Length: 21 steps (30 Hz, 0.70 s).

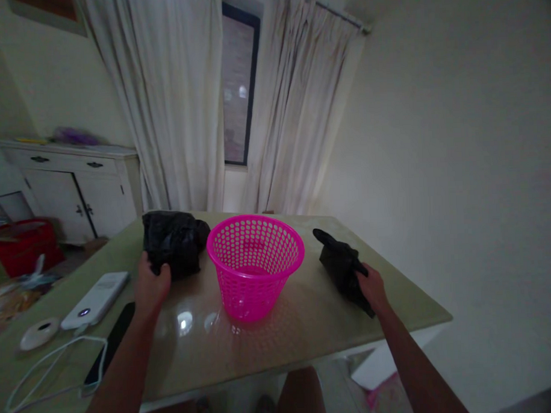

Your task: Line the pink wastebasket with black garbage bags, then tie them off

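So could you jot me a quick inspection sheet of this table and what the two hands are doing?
Surface: glossy pale table, light reflections near the middle.
Job's things: pink perforated basket upright at centre; crumpled black bag to its left; second black bag to its right.
Clutter: white power bank, dark phone, round white disc, all on the left side.
Hands: left hand grips the crumpled black bag; right hand holds the second black bag.
Cables: white cable looping by the phone.
Surroundings: white curtains, window, white cabinet, red bin.
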Each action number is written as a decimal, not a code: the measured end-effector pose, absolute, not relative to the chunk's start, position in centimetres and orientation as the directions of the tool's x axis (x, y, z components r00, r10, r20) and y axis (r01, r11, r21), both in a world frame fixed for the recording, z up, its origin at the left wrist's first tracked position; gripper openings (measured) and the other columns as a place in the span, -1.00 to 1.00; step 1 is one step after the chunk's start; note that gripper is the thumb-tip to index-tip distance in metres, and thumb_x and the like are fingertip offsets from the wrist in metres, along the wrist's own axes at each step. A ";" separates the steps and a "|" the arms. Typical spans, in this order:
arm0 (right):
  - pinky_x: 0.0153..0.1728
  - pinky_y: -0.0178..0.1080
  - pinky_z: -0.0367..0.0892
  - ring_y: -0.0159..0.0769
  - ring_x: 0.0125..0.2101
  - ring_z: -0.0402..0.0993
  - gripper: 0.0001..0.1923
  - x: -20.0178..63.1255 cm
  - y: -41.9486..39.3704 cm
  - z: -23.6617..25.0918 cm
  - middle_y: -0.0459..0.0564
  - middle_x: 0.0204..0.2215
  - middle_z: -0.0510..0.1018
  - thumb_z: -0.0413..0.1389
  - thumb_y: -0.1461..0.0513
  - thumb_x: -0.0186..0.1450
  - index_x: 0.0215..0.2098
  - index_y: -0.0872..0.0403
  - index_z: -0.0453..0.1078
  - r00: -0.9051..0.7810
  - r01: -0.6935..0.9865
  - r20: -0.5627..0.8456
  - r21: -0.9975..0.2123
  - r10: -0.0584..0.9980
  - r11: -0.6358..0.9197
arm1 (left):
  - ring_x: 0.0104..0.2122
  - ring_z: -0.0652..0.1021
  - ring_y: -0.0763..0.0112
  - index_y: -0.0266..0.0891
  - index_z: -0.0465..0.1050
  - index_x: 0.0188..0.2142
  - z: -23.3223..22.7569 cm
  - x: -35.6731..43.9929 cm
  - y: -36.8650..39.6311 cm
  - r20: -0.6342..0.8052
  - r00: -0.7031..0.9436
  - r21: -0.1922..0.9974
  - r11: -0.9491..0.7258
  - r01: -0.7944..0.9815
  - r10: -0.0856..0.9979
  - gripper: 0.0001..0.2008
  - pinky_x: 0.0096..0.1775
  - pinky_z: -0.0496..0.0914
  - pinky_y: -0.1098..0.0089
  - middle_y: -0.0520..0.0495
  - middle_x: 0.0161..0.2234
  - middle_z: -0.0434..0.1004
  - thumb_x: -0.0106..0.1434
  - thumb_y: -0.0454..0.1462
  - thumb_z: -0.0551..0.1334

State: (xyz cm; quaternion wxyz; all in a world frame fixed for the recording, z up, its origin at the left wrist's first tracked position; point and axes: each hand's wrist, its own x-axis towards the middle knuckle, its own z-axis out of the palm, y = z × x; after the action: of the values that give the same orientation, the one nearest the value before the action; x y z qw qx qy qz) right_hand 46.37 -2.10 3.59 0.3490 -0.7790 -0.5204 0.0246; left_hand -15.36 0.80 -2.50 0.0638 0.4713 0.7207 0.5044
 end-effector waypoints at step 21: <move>0.00 -0.11 0.50 -0.27 -0.22 0.55 -0.63 24.4 6.1 26.6 -0.12 -0.25 0.65 0.27 0.36 0.21 0.00 0.09 0.56 -0.005 0.361 0.522 -0.794 0.853 0.489 | -0.39 0.56 0.26 -0.13 0.44 -0.42 12.2 -0.6 -5.8 0.623 0.246 0.489 -0.614 0.619 0.743 -0.52 -0.21 0.41 0.24 -0.06 -0.42 0.56 0.57 0.03 0.08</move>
State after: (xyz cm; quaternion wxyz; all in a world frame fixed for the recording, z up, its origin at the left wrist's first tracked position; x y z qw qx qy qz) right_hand 24.35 6.05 26.61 0.5416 -0.4520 -0.6715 0.2268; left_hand -0.57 -5.79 12.20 0.0711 0.7860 0.4333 0.4352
